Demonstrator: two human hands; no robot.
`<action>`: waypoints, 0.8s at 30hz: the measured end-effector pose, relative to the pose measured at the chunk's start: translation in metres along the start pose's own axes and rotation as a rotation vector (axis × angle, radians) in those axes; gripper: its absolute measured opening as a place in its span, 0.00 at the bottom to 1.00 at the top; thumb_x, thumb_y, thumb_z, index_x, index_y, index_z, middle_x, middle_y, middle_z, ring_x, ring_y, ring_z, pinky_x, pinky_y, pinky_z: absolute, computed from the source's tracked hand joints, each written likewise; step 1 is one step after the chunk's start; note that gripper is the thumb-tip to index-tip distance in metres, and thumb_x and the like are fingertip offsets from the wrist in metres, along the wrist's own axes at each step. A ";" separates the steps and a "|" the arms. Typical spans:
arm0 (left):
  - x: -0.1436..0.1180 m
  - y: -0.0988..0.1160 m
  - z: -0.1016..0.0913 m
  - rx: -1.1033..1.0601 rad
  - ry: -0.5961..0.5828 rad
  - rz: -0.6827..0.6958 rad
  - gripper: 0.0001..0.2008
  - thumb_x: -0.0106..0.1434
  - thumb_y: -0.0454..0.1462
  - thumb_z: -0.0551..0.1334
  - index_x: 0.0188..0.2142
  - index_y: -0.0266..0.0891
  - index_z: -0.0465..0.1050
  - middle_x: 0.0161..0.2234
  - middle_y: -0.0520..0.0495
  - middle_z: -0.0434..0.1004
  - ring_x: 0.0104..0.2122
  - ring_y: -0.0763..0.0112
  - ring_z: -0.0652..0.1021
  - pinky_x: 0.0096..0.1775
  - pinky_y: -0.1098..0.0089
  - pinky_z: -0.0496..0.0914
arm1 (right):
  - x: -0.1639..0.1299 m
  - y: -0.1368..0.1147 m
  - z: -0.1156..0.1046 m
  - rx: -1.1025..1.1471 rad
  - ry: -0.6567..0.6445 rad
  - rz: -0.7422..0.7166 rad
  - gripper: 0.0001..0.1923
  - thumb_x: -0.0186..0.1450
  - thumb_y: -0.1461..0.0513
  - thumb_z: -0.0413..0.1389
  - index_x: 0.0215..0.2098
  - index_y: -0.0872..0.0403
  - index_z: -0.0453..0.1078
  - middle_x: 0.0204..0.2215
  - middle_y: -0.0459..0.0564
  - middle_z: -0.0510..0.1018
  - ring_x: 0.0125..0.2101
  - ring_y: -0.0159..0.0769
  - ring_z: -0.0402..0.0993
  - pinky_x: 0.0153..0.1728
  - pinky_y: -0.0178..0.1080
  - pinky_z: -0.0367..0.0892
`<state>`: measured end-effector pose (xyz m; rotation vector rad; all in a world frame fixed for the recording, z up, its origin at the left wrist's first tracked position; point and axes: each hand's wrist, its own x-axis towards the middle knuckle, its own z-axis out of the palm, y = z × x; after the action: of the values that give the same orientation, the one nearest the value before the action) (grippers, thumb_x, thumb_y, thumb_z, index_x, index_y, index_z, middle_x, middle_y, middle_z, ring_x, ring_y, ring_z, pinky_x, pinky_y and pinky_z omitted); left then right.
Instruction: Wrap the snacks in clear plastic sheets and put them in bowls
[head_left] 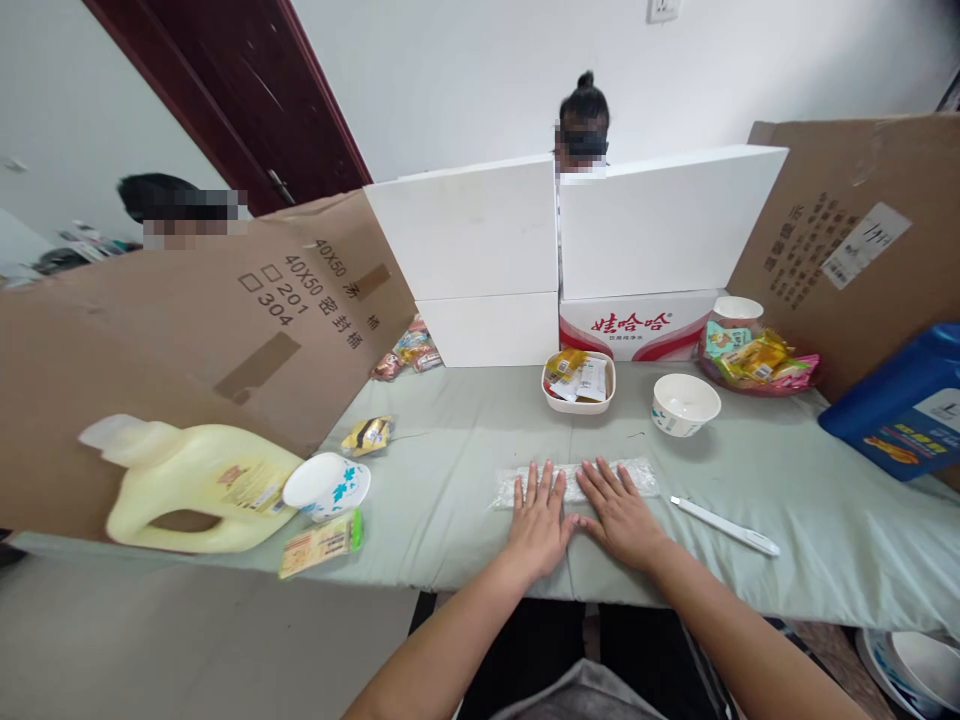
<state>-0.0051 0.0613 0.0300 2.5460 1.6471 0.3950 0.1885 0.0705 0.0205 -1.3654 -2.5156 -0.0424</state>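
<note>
Both palms are down at the near middle of the cloth-covered table. My left hand [538, 520] lies flat with its fingers spread, the fingertips on a strip of clear bubble wrap [639, 476]. Beside it, my right hand [616, 510] is also flat and spread, fingertips on the same strip. The two thumbs nearly touch. Part of the wrap is hidden under the fingers; whether anything lies inside it I cannot tell. To the right of my right hand rests a white utility knife [726, 526], lying at a slant.
Behind my hands stand a white tub of packets [577, 406] and a paper bowl [685, 404]. Left are a yellow jug [202, 480], a tipped paper bowl [326, 487] and packets [319, 545]. A blue bottle [896, 405] leans right. Boxes [480, 240] wall the back; two people are beyond.
</note>
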 end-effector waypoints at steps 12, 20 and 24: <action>0.004 -0.036 -0.014 0.033 -0.230 0.085 0.31 0.67 0.48 0.55 0.66 0.46 0.50 0.68 0.42 0.45 0.67 0.47 0.47 0.61 0.38 0.44 | -0.036 0.030 0.010 -0.084 -0.033 0.129 0.33 0.68 0.46 0.44 0.66 0.52 0.54 0.64 0.56 0.58 0.64 0.51 0.50 0.59 0.58 0.50; 0.001 -0.019 -0.015 0.030 0.125 -0.029 0.14 0.67 0.40 0.54 0.47 0.39 0.73 0.47 0.39 0.73 0.50 0.53 0.70 0.49 0.53 0.65 | -0.114 -0.029 -0.011 -0.120 0.072 0.027 0.30 0.64 0.55 0.52 0.63 0.52 0.57 0.60 0.56 0.65 0.55 0.49 0.63 0.51 0.49 0.61; 0.007 0.006 -0.012 0.018 0.105 -0.033 0.13 0.65 0.41 0.58 0.45 0.37 0.74 0.41 0.39 0.73 0.44 0.53 0.71 0.46 0.52 0.66 | -0.134 -0.027 -0.021 -0.083 0.105 0.007 0.25 0.62 0.68 0.50 0.56 0.47 0.65 0.51 0.51 0.74 0.46 0.42 0.70 0.46 0.44 0.65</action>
<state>-0.0007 0.0641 0.0437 2.5485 1.7326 0.5224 0.2400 -0.0567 0.0091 -1.3657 -2.4468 -0.2137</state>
